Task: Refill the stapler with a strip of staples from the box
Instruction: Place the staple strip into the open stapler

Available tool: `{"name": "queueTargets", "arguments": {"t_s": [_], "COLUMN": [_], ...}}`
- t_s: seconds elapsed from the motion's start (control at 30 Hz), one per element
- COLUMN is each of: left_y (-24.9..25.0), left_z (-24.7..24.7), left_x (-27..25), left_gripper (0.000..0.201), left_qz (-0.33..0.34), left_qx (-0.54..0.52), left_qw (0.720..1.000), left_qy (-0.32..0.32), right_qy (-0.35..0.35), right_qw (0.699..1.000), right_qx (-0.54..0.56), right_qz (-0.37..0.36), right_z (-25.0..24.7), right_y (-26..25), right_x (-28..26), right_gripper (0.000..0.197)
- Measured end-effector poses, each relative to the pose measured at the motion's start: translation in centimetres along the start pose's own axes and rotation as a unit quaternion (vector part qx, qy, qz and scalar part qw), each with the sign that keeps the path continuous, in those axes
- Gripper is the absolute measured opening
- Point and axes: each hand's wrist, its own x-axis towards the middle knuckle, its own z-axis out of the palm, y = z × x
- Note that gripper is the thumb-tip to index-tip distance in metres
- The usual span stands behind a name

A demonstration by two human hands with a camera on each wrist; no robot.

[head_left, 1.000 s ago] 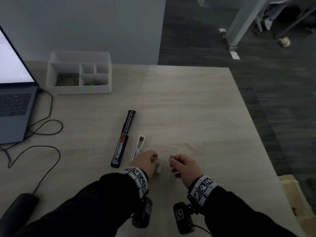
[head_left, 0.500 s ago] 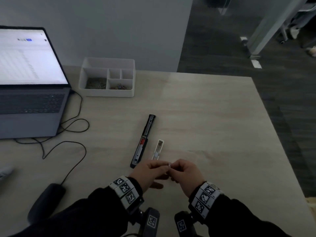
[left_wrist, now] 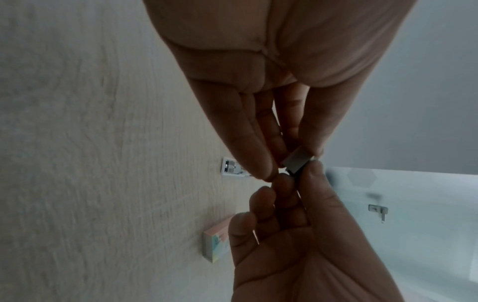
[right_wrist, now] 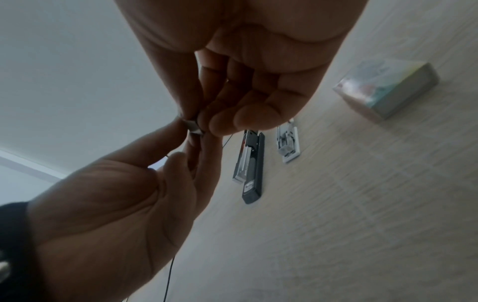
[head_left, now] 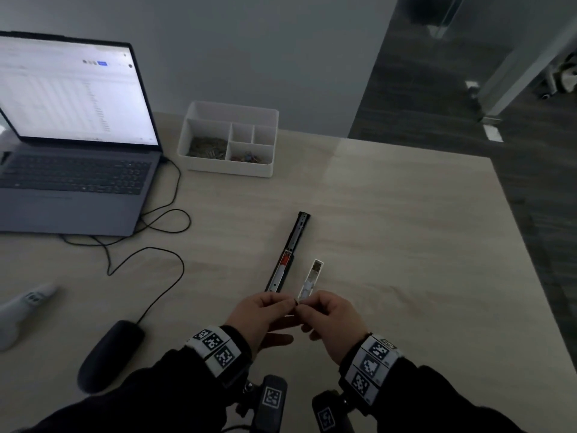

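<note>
pale wood-grain desk [head_left: 390, 214] against a grey wall, dim light. left hand [head_left: 262, 314] and right hand [head_left: 331, 317] meet above the near edge, both pinching one short strip of staples [left_wrist: 296, 161] between fingertips and thumbs. black stapler [head_left: 288, 251] lies opened flat on the desk just beyond the hands, with a white tray part [head_left: 310, 278] beside it on the right. staple box [right_wrist: 385, 90] rests on the desk near the right hand. laptop [head_left: 71, 145], white organizer [head_left: 231, 139], cable [head_left: 150, 257] and dark mouse [head_left: 109, 354] sit to the left.
</note>
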Motion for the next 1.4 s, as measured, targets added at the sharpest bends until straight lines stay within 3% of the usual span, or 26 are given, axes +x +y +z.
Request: {"name": "queueTargets", "arguments": {"t_s": [0.3,0.5,0.87,1.03,1.17,1.4], "left_y": [0.2,0.3,-0.1,-0.1,0.0,0.0], "left_z": [-1.1,-1.6,-2.2,-2.3,-2.3,-2.3], "left_x": [0.1,0.3,0.7,0.9,0.7,0.8], "left_gripper": [0.002,0.016,0.01,0.025,0.022,0.023], "left_qz": [-0.008,-0.034,-0.054,-0.06,-0.057,-0.052], "left_qx": [-0.029,-0.028,-0.026,-0.016,-0.004,0.035], "left_qw": [1.0,0.999,0.997,0.997,0.997,0.996], "left_qy": [-0.002,-0.018,-0.045,-0.052,-0.061,-0.062], "right_qy": [0.018,0.034,-0.017,-0.063,-0.051,-0.086], "right_qw": [1.0,0.999,0.994,0.997,0.998,0.995], "right_qx": [-0.012,-0.005,-0.077,-0.036,-0.02,-0.04], "right_qz": [-0.008,-0.026,-0.069,-0.04,-0.008,-0.025], "right_z": [1.3,1.5,1.6,1.4,1.1,0.7], "right_y": [0.0,0.0,0.4,0.2,0.2,0.0], "right_x": [0.2,0.3,0.4,0.3,0.5,0.3], "right_gripper": [0.01,0.013,0.011,0.021,0.012,0.012]}}
